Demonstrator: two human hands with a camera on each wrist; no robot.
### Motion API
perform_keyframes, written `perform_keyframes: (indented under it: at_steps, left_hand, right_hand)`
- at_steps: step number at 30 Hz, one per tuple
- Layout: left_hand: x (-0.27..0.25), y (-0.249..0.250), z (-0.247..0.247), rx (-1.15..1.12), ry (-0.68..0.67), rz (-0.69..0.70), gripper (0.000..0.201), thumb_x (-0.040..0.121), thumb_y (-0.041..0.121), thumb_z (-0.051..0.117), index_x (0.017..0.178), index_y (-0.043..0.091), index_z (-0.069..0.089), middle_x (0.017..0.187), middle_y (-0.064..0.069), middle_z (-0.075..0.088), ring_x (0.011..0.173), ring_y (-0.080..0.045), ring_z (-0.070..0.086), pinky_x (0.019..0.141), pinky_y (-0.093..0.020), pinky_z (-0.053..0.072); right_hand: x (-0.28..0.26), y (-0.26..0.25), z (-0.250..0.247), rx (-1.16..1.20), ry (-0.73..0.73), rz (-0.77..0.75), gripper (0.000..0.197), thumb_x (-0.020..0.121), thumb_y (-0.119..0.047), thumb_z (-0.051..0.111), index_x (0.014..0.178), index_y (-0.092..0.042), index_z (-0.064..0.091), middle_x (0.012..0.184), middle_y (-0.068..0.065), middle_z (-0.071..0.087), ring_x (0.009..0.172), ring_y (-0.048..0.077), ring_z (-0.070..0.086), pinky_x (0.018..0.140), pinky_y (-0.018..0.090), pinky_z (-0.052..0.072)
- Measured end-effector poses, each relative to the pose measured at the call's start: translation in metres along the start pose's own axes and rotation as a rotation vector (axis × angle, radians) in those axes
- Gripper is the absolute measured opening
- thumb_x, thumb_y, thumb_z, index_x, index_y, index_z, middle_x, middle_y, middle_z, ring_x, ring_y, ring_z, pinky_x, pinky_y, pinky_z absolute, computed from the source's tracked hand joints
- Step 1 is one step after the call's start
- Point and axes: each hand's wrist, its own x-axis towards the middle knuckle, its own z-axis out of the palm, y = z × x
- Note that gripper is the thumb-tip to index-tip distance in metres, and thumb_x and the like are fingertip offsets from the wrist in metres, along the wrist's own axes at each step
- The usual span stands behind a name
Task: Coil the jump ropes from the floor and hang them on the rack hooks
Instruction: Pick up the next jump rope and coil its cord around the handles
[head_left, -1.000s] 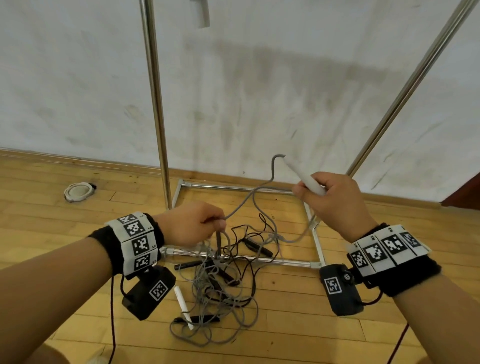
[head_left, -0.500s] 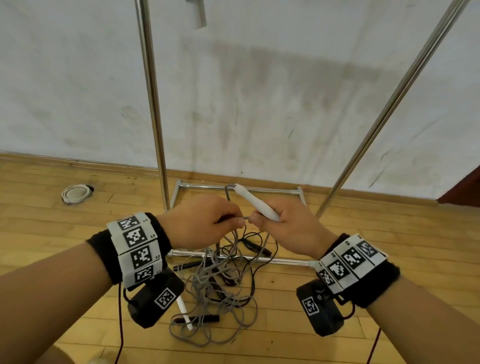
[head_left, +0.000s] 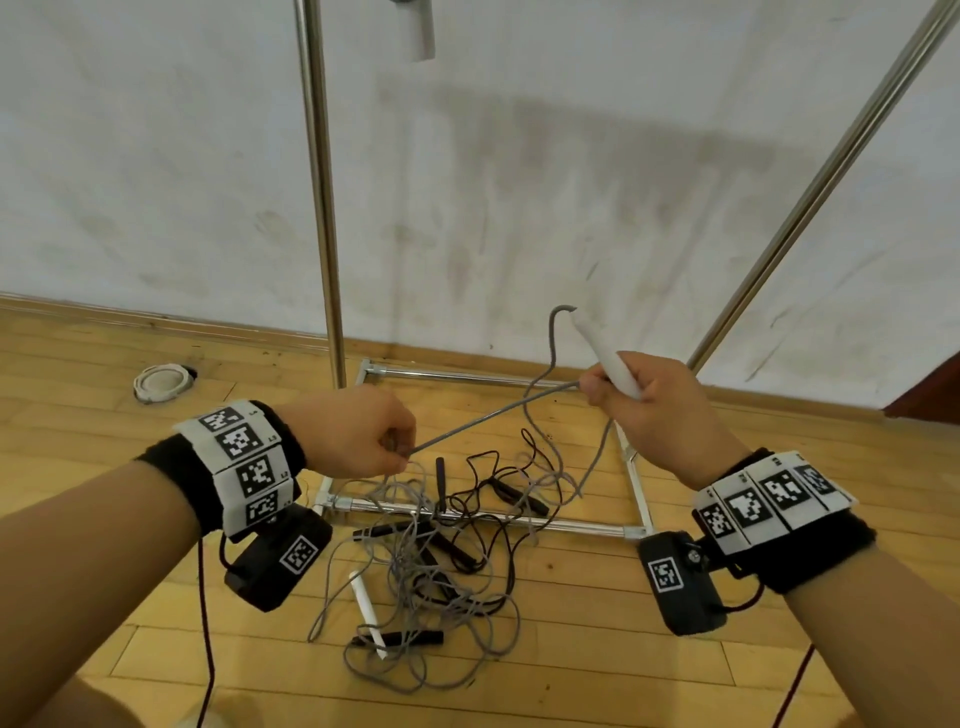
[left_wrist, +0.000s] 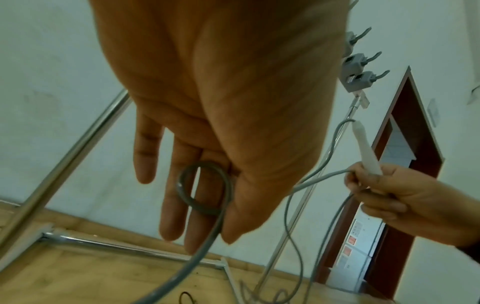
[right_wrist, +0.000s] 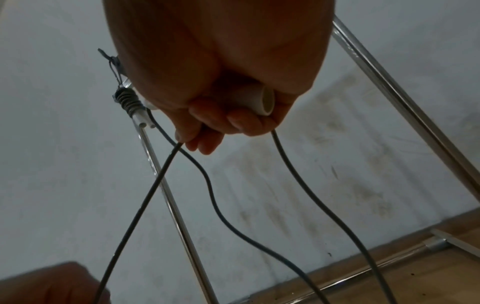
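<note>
Coiling: we've barely begun; right hand (head_left: 660, 405) grips the white handle (head_left: 605, 356), left hand (head_left: 358, 436) pinches the grey rope (head_left: 493, 415)
Left: rope pile (head_left: 431, 561) on floor; hooks (left_wrist: 363, 61) bare

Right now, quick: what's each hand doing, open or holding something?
Left hand: pinches the grey rope, other fingers loose.
Right hand: grips the white handle and a strand of the same rope.

Both hands raised apart, left hand (head_left: 358, 439) pinching, right hand (head_left: 660, 410) fisted, forearms extended forward
</note>
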Motion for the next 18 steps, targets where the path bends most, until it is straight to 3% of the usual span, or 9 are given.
perform_keyframes:
  at_steps: [3, 5, 7, 9, 12, 18]
  left_hand:
    - [0.000, -0.008, 0.000, -0.005, 0.001, -0.064, 0.007, 0.087, 0.030, 0.063, 0.083, 0.035, 0.066, 0.080, 0.019, 0.063, 0.075, 0.002, 0.058, 0.063, -0.015, 0.041]
    - [0.001, -0.010, -0.002, -0.078, 0.033, -0.066, 0.011, 0.089, 0.027, 0.063, 0.083, 0.035, 0.067, 0.081, 0.019, 0.064, 0.076, 0.002, 0.059, 0.063, -0.014, 0.041]
    - [0.001, -0.006, -0.003, -0.119, 0.072, -0.045, 0.011, 0.094, 0.029, 0.060, 0.085, 0.036, 0.063, 0.080, 0.018, 0.062, 0.075, 0.002, 0.058, 0.062, -0.013, 0.039]
    - [0.003, 0.004, -0.002, -0.111, 0.126, -0.012, 0.010, 0.097, 0.033, 0.056, 0.088, 0.035, 0.060, 0.076, 0.017, 0.060, 0.070, 0.003, 0.056, 0.060, -0.013, 0.036]
    - [0.005, 0.023, -0.003, -0.142, 0.220, 0.060, 0.012, 0.098, 0.032, 0.054, 0.088, 0.030, 0.061, 0.072, 0.017, 0.057, 0.065, 0.006, 0.053, 0.056, -0.010, 0.033]
    - [0.004, 0.063, -0.003, -0.245, 0.318, 0.156, 0.012, 0.097, 0.031, 0.055, 0.091, 0.024, 0.064, 0.071, 0.009, 0.064, 0.064, -0.005, 0.060, 0.058, -0.022, 0.048]
  right_hand:
    - [0.004, 0.003, -0.008, 0.038, 0.089, 0.027, 0.016, 0.090, -0.027, 0.068, 0.075, -0.027, 0.069, 0.060, -0.012, 0.061, 0.052, 0.003, 0.048, 0.050, 0.014, 0.038]
    - [0.003, 0.007, -0.011, 0.029, 0.076, 0.077, 0.011, 0.089, -0.023, 0.070, 0.079, -0.028, 0.072, 0.069, -0.008, 0.067, 0.057, 0.007, 0.053, 0.057, 0.019, 0.043]
    - [0.001, 0.011, -0.009, -0.028, 0.021, 0.129, 0.012, 0.087, -0.018, 0.071, 0.085, -0.029, 0.074, 0.075, -0.009, 0.069, 0.057, 0.006, 0.056, 0.057, 0.021, 0.045]
    - [-0.003, 0.013, -0.003, -0.041, -0.034, 0.158, 0.015, 0.087, -0.016, 0.071, 0.089, -0.031, 0.073, 0.069, -0.011, 0.065, 0.049, 0.000, 0.052, 0.048, 0.014, 0.040]
    - [-0.009, 0.005, 0.011, -0.012, -0.136, 0.135, 0.012, 0.089, -0.024, 0.071, 0.095, -0.034, 0.072, 0.065, -0.010, 0.064, 0.046, 0.000, 0.050, 0.044, 0.013, 0.038]
    - [-0.017, -0.019, 0.046, 0.188, -0.329, 0.060, 0.009, 0.092, -0.032, 0.066, 0.098, -0.027, 0.072, 0.059, -0.013, 0.058, 0.045, 0.001, 0.045, 0.045, 0.017, 0.036]
